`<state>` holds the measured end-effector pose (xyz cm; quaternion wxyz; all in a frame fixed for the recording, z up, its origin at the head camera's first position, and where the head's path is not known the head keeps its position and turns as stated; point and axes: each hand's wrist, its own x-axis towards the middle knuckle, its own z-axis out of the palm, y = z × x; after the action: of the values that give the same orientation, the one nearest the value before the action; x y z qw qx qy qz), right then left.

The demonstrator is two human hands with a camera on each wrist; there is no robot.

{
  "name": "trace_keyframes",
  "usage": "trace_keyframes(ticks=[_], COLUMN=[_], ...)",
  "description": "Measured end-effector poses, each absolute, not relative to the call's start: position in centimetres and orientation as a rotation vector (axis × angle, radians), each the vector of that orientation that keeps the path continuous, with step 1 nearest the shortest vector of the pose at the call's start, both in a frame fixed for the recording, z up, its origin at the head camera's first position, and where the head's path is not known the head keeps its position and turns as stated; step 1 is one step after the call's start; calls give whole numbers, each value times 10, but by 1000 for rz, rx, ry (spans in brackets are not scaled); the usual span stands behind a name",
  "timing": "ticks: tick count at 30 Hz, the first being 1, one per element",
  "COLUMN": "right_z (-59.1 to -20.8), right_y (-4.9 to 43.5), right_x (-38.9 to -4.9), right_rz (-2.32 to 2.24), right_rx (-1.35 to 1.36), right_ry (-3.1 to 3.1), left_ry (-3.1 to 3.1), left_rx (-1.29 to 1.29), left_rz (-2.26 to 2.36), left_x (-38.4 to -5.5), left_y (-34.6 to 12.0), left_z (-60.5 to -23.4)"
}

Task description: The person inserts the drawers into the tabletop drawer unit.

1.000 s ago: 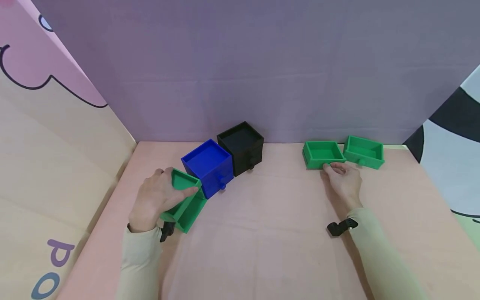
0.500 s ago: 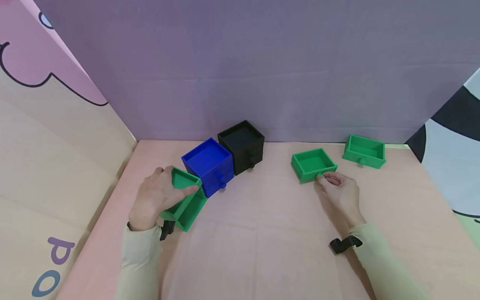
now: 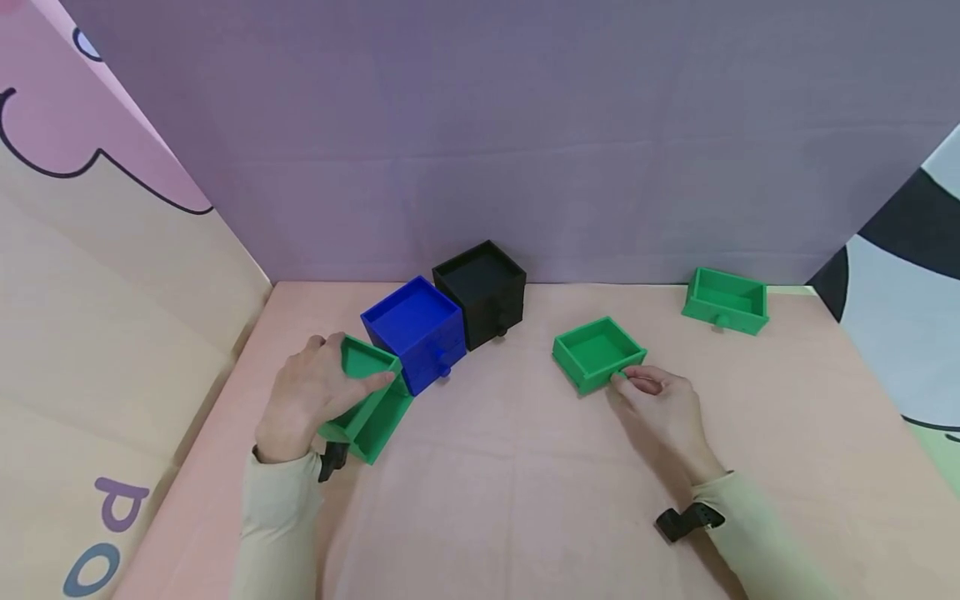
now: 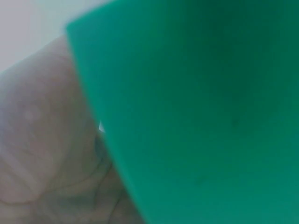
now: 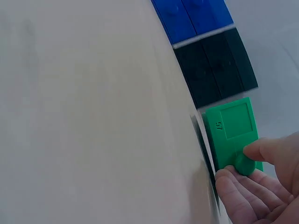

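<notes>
In the head view my left hand point(image 3: 318, 396) grips a green open-fronted drawer cabinet point(image 3: 384, 427), its thumb across the top edge and its fingers on the far side. That cabinet fills much of the left wrist view, blurred. My right hand point(image 3: 667, 412) holds a small green drawer point(image 3: 597, 350) by its round knob point(image 5: 245, 164), pinched between thumb and fingers. The drawer is level, with its open side up; whether it touches the table I cannot tell. A second green drawer point(image 3: 726, 302) lies at the back right.
A blue drawer cabinet point(image 3: 416, 321) stands against the green one, and a black drawer cabinet point(image 3: 480, 283) stands behind it near the grey back wall point(image 3: 525, 142). Pink cloth covers the table point(image 3: 517, 500). A printed side panel point(image 3: 112, 317) rises at the left.
My right hand has drawn the held green drawer left and toward me, away from the other green drawer, turning it somewhat. My left hand and the cabinets have stayed put.
</notes>
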<state>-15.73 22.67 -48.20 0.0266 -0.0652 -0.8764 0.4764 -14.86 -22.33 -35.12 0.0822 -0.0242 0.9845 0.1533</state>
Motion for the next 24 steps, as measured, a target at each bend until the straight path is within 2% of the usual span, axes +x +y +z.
trace_keyframes(ticks=[24], right_z=[-482], right_y=[165], right_x=[-121], right_rz=[1755], right_rx=[-130], right_ry=[-2683], left_ry=[2930], left_rx=[-91], left_rz=[491], left_x=[-148], left_y=[-222], left_z=[-351])
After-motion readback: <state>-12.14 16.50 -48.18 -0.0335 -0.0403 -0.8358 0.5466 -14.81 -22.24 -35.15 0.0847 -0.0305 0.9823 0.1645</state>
